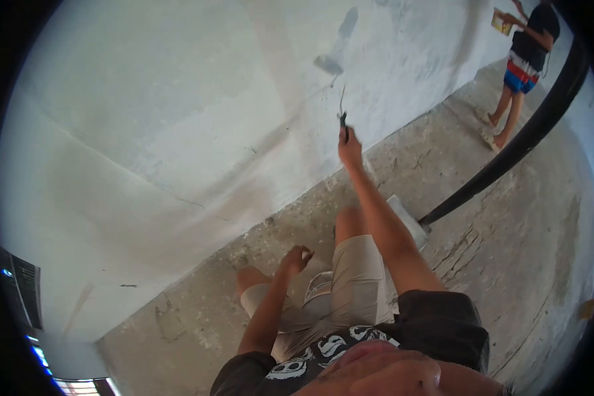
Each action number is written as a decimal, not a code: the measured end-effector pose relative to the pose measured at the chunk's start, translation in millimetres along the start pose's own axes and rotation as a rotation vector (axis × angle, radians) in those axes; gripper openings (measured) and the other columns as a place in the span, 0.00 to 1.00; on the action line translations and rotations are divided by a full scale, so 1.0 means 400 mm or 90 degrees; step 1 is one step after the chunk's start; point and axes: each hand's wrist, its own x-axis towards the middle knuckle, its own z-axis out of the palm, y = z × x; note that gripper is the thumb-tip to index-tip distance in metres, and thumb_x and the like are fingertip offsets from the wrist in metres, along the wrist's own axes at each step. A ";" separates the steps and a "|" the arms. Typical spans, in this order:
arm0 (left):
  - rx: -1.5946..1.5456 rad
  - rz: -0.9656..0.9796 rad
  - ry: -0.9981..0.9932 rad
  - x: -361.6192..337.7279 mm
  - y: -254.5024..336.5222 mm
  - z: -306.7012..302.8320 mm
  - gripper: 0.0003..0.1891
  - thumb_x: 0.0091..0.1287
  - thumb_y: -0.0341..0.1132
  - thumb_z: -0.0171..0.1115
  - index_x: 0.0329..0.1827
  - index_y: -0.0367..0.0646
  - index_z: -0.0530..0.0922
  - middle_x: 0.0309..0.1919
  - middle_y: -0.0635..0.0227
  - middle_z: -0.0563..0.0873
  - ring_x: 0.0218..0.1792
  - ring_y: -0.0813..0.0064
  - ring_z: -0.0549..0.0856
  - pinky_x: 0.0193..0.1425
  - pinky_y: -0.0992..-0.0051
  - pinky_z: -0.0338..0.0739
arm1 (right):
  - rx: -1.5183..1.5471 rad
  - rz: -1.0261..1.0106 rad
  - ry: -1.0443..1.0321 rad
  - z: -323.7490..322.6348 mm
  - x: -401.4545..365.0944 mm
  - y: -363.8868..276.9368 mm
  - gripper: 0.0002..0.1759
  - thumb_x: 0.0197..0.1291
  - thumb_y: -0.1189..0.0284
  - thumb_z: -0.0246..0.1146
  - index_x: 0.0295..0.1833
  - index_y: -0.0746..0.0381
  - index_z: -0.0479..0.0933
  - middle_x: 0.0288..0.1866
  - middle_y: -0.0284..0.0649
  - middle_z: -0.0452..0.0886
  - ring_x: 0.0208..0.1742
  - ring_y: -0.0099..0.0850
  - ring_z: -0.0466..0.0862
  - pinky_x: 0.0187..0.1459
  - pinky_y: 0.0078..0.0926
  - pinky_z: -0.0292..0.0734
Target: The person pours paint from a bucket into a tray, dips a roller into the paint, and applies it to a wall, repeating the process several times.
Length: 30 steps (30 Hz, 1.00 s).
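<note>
My right hand is stretched out to the wall and closed around the dark handle of a paint roller. Its thin wire frame runs up to the grey roller head, which is at the wall below a darker wet-looking stripe. My left hand hovers near my knee, fingers loosely curled and a little apart, with nothing visible in it. The wall has patchy pale paint, with brownish areas low down. Between my legs shows part of a pale curved rim, mostly hidden.
A thick black pole-like thing slants across the right side, its low end by a pale flat piece on the cracked concrete floor. Another person stands at the upper right, holding a yellowish flat object. Dark louvres are at far left.
</note>
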 end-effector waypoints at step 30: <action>0.010 0.103 0.180 0.198 -0.053 -0.276 0.23 0.70 0.49 0.63 0.61 0.46 0.76 0.72 0.49 0.70 0.67 0.46 0.75 0.67 0.52 0.73 | 0.173 0.292 -0.249 0.177 -0.238 -0.087 0.17 0.78 0.56 0.46 0.48 0.60 0.62 0.22 0.38 0.70 0.13 0.27 0.71 0.14 0.31 0.68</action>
